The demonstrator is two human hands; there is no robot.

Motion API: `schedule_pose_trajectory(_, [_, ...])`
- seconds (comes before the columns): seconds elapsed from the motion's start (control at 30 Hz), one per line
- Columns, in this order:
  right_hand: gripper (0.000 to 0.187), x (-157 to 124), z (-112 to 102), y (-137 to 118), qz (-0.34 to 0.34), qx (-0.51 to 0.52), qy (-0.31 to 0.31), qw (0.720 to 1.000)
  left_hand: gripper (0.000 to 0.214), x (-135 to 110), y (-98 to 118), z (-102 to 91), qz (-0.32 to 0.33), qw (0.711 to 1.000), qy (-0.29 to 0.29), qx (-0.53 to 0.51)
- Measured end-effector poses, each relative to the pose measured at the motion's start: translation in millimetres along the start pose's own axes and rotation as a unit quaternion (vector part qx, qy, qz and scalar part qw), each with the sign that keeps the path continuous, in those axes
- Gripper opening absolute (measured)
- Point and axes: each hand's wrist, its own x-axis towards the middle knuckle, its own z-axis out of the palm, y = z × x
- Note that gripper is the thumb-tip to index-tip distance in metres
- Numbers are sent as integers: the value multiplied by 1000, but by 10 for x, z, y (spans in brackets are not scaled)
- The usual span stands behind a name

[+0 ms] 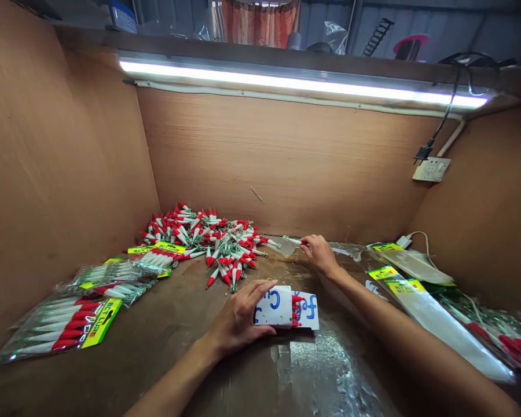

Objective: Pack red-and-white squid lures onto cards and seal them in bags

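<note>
My left hand (242, 311) is closed around a white card sleeve (269, 308) with blue lettering, low on the table. Red tips of several fishing lures (297, 307) poke out of its right end, over a lettered flap. Farther back and to the right, my right hand (320, 255) pinches one fishing lure (292, 240). Its pale body and hook end point left; the fingers cover its other end. To the left of that hand lies a heap of red and white fishing lures (217, 237) with wire hooks.
Filled lure packets (65, 324) with yellow headers lie at the left. Flat clear bags (434, 313) with yellow headers are at the right, beside more bagged lures (503, 336). Wooden walls (286, 156) enclose the table; a plug (424, 152) hangs by a socket (432, 169).
</note>
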Motion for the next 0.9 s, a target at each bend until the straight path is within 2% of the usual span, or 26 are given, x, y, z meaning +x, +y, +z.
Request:
schedule_pose_trajectory(0.13, [27, -381, -401, 37, -26, 49, 4, 998, 98, -12, -7, 23, 3, 1000, -14, -1])
schedule_pose_trajectory(0.23, [24, -792, -650, 86, -57, 114, -51, 991, 99, -26, -44, 55, 0, 1000, -25, -7])
schedule_pose_trajectory(0.33, [19, -1149, -777, 79, -70, 143, -113, 981, 99, -34, -71, 83, 1, 999, -36, -19])
schedule_pose_trajectory(0.47, [18, -1356, -695, -111, -77, 134, -150, 977, 101, -41, -32, 128, -7, 998, -50, -31])
schedule_pose_trajectory(0.57, [16, -1345, -497, -314, -88, 138, -151, 975, 104, -51, 17, 170, -4, 997, -72, -34])
schedule_pose_trajectory(0.63, [15, -1324, -356, -426, -71, 168, -148, 972, 105, -59, 28, 194, -3, 996, -84, -28])
schedule_pose_trajectory(0.67, [20, -1320, -296, -468, -59, 188, -147, 969, 105, -62, 26, 202, -7, 996, -86, -24])
schedule_pose_trajectory(0.77, [49, -1350, -193, -517, -49, 228, -158, 960, 107, -65, 17, 206, -23, 996, -87, -16])
schedule_pose_trajectory(0.83, [64, -1392, -206, -459, -82, 214, -168, 959, 100, -64, 34, 193, -26, 995, -100, -13])
schedule_pose_trajectory(0.9, [64, -1441, -284, -292, -101, 161, -161, 969, 86, -65, 73, 174, -31, 992, -122, -6])
